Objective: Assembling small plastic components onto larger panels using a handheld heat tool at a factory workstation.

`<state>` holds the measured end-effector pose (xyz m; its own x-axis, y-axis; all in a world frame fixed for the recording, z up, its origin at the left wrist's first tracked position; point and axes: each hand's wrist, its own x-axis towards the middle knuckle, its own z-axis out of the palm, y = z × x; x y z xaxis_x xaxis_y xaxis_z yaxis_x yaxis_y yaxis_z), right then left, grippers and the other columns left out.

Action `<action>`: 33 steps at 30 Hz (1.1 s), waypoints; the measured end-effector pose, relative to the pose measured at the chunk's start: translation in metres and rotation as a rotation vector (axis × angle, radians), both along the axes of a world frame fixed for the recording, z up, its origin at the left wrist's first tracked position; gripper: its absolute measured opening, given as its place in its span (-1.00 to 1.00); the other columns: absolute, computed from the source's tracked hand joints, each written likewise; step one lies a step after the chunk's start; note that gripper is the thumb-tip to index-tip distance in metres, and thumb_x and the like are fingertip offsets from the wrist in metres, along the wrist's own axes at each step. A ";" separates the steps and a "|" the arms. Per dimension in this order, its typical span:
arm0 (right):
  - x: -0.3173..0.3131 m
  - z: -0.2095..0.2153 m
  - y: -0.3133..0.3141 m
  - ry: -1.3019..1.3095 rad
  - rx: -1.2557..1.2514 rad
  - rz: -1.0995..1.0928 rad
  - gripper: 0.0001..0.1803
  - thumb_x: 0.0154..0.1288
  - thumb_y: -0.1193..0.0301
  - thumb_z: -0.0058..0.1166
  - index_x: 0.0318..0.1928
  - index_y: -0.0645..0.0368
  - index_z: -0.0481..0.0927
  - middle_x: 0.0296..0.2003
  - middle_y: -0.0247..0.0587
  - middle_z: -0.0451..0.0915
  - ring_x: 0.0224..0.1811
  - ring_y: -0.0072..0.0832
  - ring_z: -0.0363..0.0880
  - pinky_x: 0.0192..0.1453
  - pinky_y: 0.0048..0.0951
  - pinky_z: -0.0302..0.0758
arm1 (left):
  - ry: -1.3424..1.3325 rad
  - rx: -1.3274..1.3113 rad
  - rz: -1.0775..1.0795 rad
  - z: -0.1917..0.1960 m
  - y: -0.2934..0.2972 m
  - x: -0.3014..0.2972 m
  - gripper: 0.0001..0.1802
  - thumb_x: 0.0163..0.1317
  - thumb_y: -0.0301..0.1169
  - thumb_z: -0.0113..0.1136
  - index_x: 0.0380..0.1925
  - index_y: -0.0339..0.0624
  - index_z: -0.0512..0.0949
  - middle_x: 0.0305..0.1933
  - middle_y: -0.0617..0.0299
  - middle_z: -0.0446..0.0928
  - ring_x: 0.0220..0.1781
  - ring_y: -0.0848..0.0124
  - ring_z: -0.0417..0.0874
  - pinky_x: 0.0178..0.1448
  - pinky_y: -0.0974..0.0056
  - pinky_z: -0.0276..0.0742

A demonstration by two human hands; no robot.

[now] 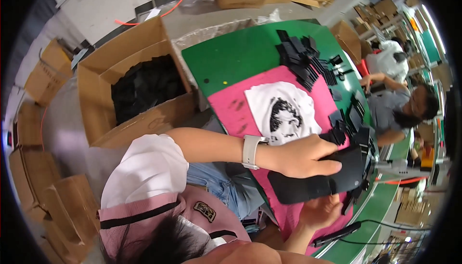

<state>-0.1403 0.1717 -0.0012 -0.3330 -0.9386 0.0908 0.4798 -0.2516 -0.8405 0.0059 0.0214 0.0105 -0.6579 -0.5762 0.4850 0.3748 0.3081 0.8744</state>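
A wide, flat black panel with rounded corners (301, 187) is between my two hands above the pink mat. My left hand (301, 158), with a pale-strapped watch on its wrist, lies over the panel's upper side. Its thumb is stretched along the surface, and its other fingertips are partly hidden among black parts. At the panel's near edge, my right hand (320, 213) is curled with its fingertips against the edge. Beyond my left hand lies a white cloth with a black printed portrait (288, 112). Small black parts (339, 119) crowd the panel's far side.
The pink mat (228, 102) covers part of the green table (216, 57). Black pieces (303, 57) are piled at its far end. An open cardboard box (91, 90) of black pieces stands left. A corded black stick-shaped tool (337, 234) lies near right. Another person (392, 107) sits across.
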 end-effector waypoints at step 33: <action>-0.160 -0.002 -0.252 1.682 0.801 -0.658 -0.38 -0.24 0.08 0.29 -0.15 0.22 0.53 -0.30 0.01 0.65 -0.18 -0.09 0.63 -0.07 -0.21 0.56 | -0.073 0.716 1.134 -0.220 -0.088 0.386 -0.74 0.28 -0.19 0.09 -0.18 -0.11 0.53 -0.34 0.36 0.55 -0.36 0.59 0.52 -0.35 0.45 0.34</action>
<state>-0.3007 -0.0800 -0.0036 -0.6297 -0.7067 0.3225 -0.7768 0.5739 -0.2591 0.3918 -0.0670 -0.2091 0.3370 -0.9268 -0.1658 0.1654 -0.1151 0.9795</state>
